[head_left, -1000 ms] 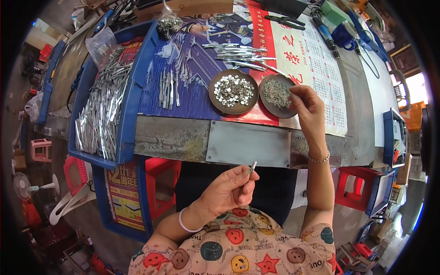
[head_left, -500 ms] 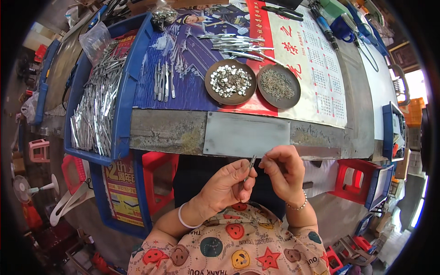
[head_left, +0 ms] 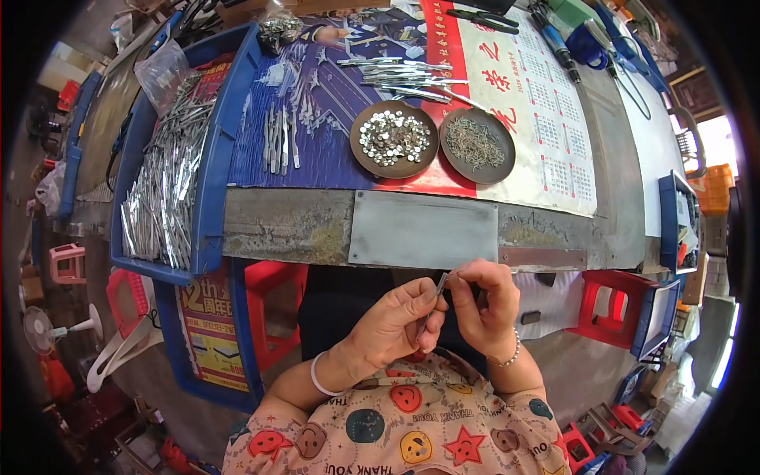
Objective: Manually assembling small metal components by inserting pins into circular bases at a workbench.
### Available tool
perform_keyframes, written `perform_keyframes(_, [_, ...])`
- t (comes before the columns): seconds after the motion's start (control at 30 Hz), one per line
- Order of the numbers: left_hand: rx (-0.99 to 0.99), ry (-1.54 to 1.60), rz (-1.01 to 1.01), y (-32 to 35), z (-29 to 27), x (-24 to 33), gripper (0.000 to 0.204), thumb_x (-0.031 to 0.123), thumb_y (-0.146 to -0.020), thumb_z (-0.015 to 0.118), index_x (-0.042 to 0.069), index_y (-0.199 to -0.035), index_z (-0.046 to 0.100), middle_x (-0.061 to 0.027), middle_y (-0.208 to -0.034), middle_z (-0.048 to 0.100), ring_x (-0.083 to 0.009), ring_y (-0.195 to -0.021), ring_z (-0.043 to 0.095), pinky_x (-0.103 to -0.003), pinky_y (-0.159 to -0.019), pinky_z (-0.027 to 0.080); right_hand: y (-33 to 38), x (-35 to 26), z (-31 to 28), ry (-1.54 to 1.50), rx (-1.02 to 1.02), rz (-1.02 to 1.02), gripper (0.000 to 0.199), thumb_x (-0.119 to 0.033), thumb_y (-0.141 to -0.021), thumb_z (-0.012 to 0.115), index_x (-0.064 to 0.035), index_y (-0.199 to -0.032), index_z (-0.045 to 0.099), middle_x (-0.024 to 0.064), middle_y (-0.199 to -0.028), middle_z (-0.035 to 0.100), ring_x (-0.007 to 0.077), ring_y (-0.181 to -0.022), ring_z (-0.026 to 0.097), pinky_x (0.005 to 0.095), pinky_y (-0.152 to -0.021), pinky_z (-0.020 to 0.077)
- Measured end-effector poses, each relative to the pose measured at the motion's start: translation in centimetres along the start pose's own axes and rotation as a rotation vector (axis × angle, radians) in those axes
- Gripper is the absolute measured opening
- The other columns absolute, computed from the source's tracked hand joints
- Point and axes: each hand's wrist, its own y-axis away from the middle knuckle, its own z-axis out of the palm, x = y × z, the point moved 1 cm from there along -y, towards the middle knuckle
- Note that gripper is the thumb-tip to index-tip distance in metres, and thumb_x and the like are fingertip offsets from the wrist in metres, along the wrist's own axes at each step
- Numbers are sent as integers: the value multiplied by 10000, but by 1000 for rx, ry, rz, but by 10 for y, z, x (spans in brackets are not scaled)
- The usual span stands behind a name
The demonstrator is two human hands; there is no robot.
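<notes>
A thin metal strip (head_left: 440,283) sits pinched upright in the left hand (head_left: 393,324), low before the bench edge; the right hand (head_left: 484,305) nips its tip, perhaps fitting a tiny piece. Two dishes (head_left: 394,142) of small parts wait within reach.

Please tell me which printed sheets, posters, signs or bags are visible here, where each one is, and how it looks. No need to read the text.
Wall calendar: flat on the bench top, right; white grid, red band.
Blue poster: flat on the bench top, centre left; dark blue picture.
Paper sign: hanging below the blue tray, lower left; red top, yellow and blue below.
Clear plastic bag: upper left, by the tray; crumpled, see-through.
</notes>
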Motion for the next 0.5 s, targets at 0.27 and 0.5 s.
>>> perform_keyframes(0.27, [142,-320,172,-1,2,-5,155,192,-964,517,74,-865,498,-30,-710,584,-101,-535,560,-189,-495,444,-6,-14,4,335,-33,-222,206,110,-792,565,-18,-947,521,108,-758,591,214,-628,590,290,-548,476])
perform_keyframes(0.5, [93,-307,185,6,10,-6,153,178,-964,519,73,-858,483,-36,-670,580,-88,-507,552,-184,-459,440,4,-15,4,-442,63,384,158,57,-831,592,2,-963,525,127,-852,622,184,-671,613,264,-632,504])
